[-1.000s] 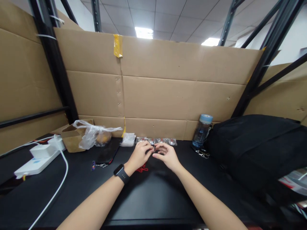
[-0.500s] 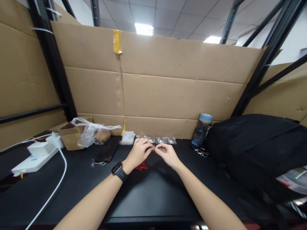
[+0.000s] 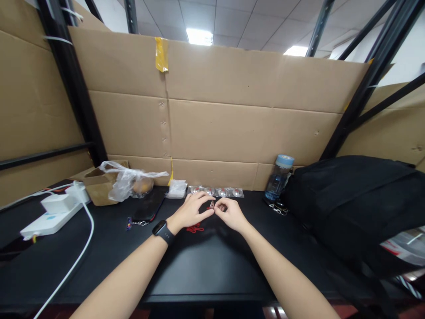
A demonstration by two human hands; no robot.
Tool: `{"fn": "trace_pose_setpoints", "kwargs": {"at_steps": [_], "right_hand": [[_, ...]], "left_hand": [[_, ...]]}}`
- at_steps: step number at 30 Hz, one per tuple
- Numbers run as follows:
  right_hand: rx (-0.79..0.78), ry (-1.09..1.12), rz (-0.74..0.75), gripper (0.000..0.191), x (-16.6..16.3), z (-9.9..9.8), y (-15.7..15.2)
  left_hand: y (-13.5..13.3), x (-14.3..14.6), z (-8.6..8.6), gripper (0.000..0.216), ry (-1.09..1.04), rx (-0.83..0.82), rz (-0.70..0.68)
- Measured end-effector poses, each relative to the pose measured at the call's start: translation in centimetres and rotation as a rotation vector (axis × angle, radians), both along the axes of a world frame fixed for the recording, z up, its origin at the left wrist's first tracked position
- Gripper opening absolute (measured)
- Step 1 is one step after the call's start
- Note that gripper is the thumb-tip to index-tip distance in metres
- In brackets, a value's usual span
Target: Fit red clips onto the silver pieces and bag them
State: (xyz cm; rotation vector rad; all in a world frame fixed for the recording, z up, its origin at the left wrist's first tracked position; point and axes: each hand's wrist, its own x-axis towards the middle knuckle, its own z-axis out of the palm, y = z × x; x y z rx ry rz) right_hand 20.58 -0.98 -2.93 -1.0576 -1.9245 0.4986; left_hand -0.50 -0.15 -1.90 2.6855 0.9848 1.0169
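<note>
My left hand (image 3: 192,210), with a black watch (image 3: 163,231) on its wrist, has its thumb and fingers apart just left of a small silvery and red piece (image 3: 211,204). My right hand (image 3: 231,214) is closed in a pinch at that piece, which is too small to name. Below the left hand a bundle of red cord (image 3: 195,228) lies on the black table (image 3: 202,270). Behind both hands, a row of small round items in clear wrappers (image 3: 222,192) lies along the cardboard wall.
A stack of clear packets (image 3: 177,189) and a dark phone-like case (image 3: 149,208) lie to the left, near a plastic bag (image 3: 128,184) and a white power strip (image 3: 49,221). To the right stand a blue-lidded bottle (image 3: 278,179) and a black backpack (image 3: 352,208).
The left thumb and fingers have spread apart and come off the small piece. The right hand stays pinched in nearly the same place. The view has shifted slightly.
</note>
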Motion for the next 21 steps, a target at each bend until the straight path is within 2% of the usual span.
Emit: {"fn": "trace_pose_setpoints", "kwargs": {"at_steps": [9, 12, 16, 21], "right_hand": [[0.095, -0.017, 0.010, 0.008, 0.1, 0.6, -0.3], [0.104, -0.055, -0.014, 0.009, 0.6, 0.4, 0.4], [0.086, -0.108, -0.087, 0.010, 1.6, -0.4, 1.6], [-0.004, -0.139, -0.126, 0.010, 2.5, -1.5, 2.8]], "left_hand": [[0.1, 0.2, -0.7, 0.031, 0.077, -0.007, 0.055], [0.8, -0.2, -1.1, 0.034, 0.070, -0.016, 0.071], [2.4, -1.6, -1.4, 0.028, 0.022, -0.049, 0.124], [3.5, -3.9, -1.1, 0.017, 0.149, -0.248, -0.076]]}}
